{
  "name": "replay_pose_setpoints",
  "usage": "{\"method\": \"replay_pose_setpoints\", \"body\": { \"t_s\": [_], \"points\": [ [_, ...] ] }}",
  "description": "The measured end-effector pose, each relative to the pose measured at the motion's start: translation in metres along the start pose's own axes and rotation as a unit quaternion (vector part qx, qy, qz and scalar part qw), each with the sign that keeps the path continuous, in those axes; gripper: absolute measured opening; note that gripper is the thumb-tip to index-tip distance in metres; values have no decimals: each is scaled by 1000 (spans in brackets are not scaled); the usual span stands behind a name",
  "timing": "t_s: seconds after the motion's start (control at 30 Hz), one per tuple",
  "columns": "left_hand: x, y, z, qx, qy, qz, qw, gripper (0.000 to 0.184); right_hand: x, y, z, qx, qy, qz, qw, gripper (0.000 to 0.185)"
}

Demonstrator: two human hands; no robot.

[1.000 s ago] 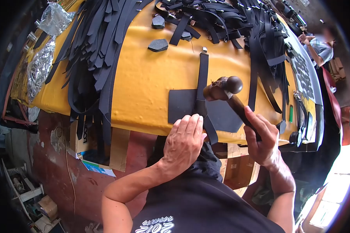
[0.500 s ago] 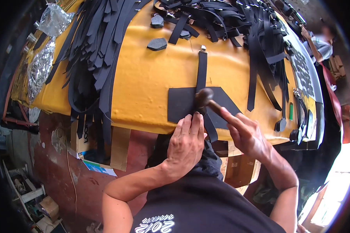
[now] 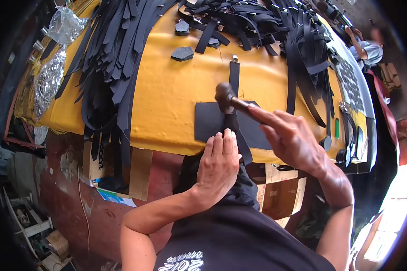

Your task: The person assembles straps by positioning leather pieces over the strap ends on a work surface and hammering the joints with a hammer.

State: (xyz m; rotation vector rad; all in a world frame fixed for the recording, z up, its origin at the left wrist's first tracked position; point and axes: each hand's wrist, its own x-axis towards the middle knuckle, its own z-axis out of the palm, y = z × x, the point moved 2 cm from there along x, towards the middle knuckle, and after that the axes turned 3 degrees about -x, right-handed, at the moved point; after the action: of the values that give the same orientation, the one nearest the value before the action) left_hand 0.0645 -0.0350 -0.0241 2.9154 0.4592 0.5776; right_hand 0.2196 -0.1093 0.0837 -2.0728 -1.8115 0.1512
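My right hand (image 3: 296, 142) grips the wooden handle of a hammer (image 3: 226, 97), its dark head raised over a black strap. That strap (image 3: 234, 77) runs up the yellow table cover (image 3: 167, 104) to a metal clip (image 3: 234, 58) and lies across a flat dark pad (image 3: 208, 119). Near the table's front edge my left hand (image 3: 221, 162) presses flat on the strap's folded lower part, fingers together and pointing away from me. What lies under its fingertips is hidden.
Many black straps (image 3: 113, 67) hang over the left side, with more heaped (image 3: 257, 22) at the back and right. Dark blocks (image 3: 182, 53) lie mid-table. A green object (image 3: 337, 128) is at right. Another person (image 3: 371, 49) is at far right. Cardboard boxes (image 3: 278, 194) stand below.
The hammer has moved left and come down near the strap, then lifted slightly. My right hand moved left with it. My left hand has stayed nearly in place.
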Motion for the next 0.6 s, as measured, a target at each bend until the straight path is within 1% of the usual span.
{"method": "replay_pose_setpoints", "body": {
  "t_s": [0.1,0.13,0.17,0.23,0.27,0.33,0.37,0.43,0.47,0.57,0.6],
  "points": [
    [-4,3,3,7,-1,-8,1000,64,-2,-12,-21,-20,7,17,1000,56],
    [-2,3,3,16,-1,-6,1000,64,-6,-6,-14,-24,-23,20,999,56],
    [-1,3,1,18,-14,-9,1000,64,-9,0,-1,-44,-70,-6,997,57],
    [2,4,-2,19,-34,-14,999,63,-3,3,-1,-54,-68,-30,996,57],
    [2,3,-3,19,-38,-12,999,65,-4,0,-3,-46,-51,-29,997,58],
    [-1,2,-1,20,-15,-3,1000,66,-2,-7,-11,-31,-20,-32,999,58],
    [-4,4,0,17,-7,-3,1000,66,-4,-8,-10,-31,-27,-20,999,58],
    [-6,7,-2,24,-26,-11,999,65,-9,-10,-11,-32,-33,6,999,58],
    [-3,6,-5,31,-29,-11,999,64,-13,0,4,-19,-66,1,998,57],
    [-2,4,-2,41,-40,-10,998,62,-3,1,0,-20,-68,-16,997,55],
    [-4,4,-2,45,-40,-4,998,63,-3,-5,-4,-12,-46,-9,999,55]
  ]
}}
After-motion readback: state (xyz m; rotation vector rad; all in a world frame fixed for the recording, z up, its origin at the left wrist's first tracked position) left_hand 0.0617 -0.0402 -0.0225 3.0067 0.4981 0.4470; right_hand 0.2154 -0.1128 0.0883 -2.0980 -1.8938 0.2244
